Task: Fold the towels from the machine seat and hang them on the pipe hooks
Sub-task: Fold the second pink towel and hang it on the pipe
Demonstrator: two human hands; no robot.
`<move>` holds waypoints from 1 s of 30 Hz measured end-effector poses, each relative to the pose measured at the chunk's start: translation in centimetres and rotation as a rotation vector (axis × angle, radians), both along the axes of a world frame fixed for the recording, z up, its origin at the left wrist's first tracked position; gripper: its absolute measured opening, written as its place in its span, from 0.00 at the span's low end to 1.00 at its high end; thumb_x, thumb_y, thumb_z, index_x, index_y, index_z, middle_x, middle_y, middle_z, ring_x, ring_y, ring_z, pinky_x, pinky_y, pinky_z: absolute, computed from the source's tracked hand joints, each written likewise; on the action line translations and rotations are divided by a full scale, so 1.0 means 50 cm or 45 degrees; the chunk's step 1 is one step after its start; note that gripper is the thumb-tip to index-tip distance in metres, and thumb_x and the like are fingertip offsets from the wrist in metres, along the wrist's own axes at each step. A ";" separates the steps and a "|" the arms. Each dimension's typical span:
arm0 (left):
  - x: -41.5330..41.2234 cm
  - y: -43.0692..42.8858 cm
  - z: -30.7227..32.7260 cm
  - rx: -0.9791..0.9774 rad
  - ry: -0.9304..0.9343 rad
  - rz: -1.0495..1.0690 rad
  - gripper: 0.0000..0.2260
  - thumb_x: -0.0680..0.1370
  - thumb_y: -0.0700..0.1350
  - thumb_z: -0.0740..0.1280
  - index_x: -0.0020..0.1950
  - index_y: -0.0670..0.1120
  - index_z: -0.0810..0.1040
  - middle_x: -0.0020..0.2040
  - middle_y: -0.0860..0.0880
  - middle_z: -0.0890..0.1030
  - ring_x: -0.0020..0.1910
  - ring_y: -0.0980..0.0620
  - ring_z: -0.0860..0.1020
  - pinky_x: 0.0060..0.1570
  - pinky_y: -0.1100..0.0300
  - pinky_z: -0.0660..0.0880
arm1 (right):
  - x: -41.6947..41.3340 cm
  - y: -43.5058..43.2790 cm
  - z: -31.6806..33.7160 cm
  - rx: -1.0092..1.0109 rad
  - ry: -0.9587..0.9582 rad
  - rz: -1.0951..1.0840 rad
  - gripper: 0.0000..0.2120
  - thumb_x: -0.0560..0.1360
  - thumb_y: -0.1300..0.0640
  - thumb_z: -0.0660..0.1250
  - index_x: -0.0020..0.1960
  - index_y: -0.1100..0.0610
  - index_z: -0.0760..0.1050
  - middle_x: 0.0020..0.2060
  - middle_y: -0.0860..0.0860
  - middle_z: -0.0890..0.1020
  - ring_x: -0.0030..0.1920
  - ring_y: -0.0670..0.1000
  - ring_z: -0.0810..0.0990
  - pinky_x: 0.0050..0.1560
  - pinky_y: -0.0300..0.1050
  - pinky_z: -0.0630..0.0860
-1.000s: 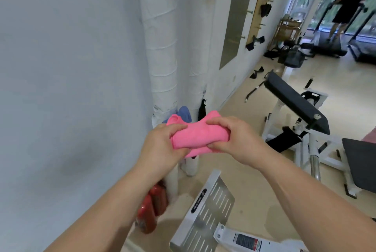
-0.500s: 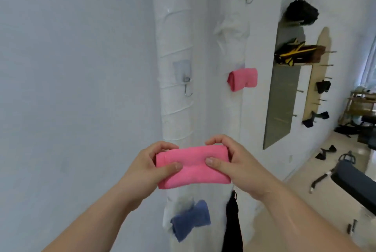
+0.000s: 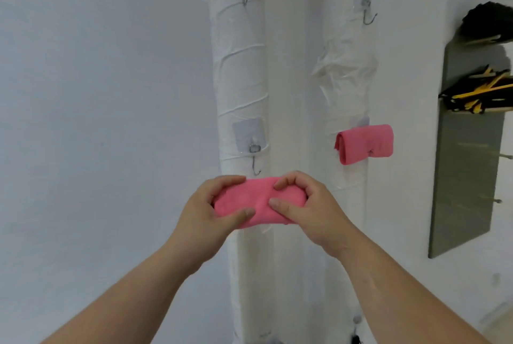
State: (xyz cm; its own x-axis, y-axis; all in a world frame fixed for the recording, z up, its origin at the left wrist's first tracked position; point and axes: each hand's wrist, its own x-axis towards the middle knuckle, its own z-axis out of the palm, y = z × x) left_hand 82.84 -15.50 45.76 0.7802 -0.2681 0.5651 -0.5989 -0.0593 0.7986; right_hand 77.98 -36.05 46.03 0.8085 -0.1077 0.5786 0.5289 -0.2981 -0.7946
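Both hands, left and right, arms outstretched, pinch the folded pink towel between thumbs and curled fingers, held level just below the bare hook on the left pipe.

No legible text, labels, brand marks, numbers or signs anywhere in view, adhesive hook pads on the wrapped pipes blank, folded pink towel plain, hung pink towel unmarked
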 end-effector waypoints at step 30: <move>0.173 -0.078 0.033 0.168 -0.694 0.666 0.22 0.72 0.51 0.77 0.67 0.55 0.80 0.63 0.49 0.74 0.54 0.60 0.74 0.58 0.63 0.75 | 0.230 -0.054 0.033 -0.141 -0.361 -0.189 0.11 0.74 0.56 0.74 0.49 0.45 0.74 0.57 0.47 0.76 0.56 0.42 0.76 0.59 0.41 0.74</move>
